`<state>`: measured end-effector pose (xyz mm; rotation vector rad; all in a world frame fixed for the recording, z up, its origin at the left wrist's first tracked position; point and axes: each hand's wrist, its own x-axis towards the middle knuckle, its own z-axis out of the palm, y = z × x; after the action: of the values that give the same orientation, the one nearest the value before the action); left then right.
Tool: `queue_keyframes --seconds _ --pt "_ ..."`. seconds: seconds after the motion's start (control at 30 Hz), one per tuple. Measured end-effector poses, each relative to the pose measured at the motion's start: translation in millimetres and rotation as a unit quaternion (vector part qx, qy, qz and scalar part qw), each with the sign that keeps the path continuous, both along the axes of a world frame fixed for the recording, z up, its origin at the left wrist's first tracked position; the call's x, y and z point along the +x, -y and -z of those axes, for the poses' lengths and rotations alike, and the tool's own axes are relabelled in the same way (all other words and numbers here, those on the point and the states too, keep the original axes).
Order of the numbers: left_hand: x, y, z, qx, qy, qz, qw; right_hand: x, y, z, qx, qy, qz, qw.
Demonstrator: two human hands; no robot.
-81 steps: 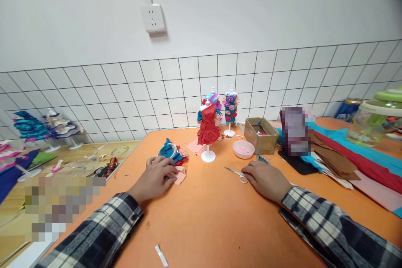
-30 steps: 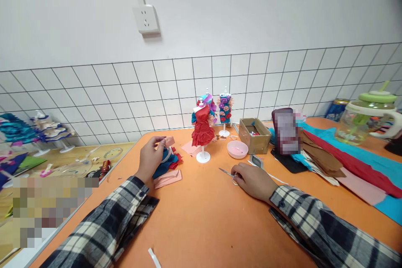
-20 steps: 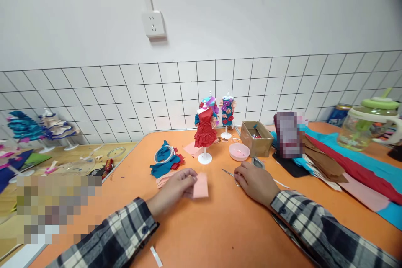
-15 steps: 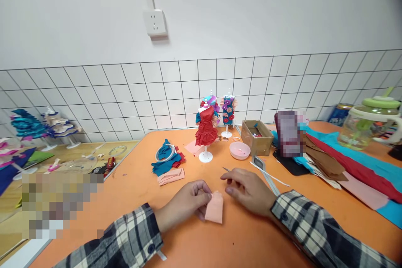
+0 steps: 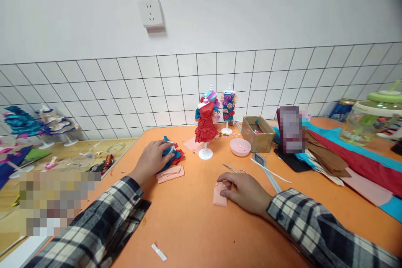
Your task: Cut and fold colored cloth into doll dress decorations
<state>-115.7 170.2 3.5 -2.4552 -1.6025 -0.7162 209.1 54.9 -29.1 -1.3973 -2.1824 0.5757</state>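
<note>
Small pink paper-like rectangle point(image 5: 219, 199), long axis toward the orange tabletop point(image 5: 194, 234)'s near edge, left of the right hand point(image 5: 245, 190) (thumb and fingers parted, touching); left hand point(image 5: 150, 159), grip hidden, over crumpled teal material point(image 5: 168, 158).

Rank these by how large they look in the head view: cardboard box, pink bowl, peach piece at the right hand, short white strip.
1. Cardboard box
2. Pink bowl and peach piece: too close to rank; the right hand partly covers the latter
3. Short white strip
</note>
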Motion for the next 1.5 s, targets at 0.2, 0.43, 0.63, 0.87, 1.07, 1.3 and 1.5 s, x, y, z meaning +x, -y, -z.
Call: queue_keyframes --seconds 0.2,0.43,0.63,0.87,1.07,1.3,1.5 --pt "-17 -18 23.3 -0.122 0.075 -0.011 0.990 -62 -6 -13.5 0.201 0.090 -0.062 0.973" --pt "-27 -18 35.1 -0.139 0.167 -0.039 0.975 -143 -75 -18.1 0.184 0.121 -0.088 0.971" --pt "-27 -16 34.6 -0.157 0.203 -0.006 0.966 -140 -89 -10.7 0.154 0.140 -0.074 0.975" --pt "-26 -15 30.2 -0.154 0.230 0.016 0.961 -133 -85 -6.1 0.154 0.167 -0.118 0.967" --pt "-25 -16 35.4 -0.140 0.281 -0.019 0.949 -130 -88 -5.3 0.165 0.143 -0.115 0.969" --pt "-30 -16 34.9 -0.144 0.335 -0.001 0.931 -132 -89 -2.5 0.156 0.128 -0.122 0.972" --pt "-25 -5 29.8 -0.174 0.248 0.049 0.952 -136 -101 -1.2 0.161 0.125 -0.047 0.978"
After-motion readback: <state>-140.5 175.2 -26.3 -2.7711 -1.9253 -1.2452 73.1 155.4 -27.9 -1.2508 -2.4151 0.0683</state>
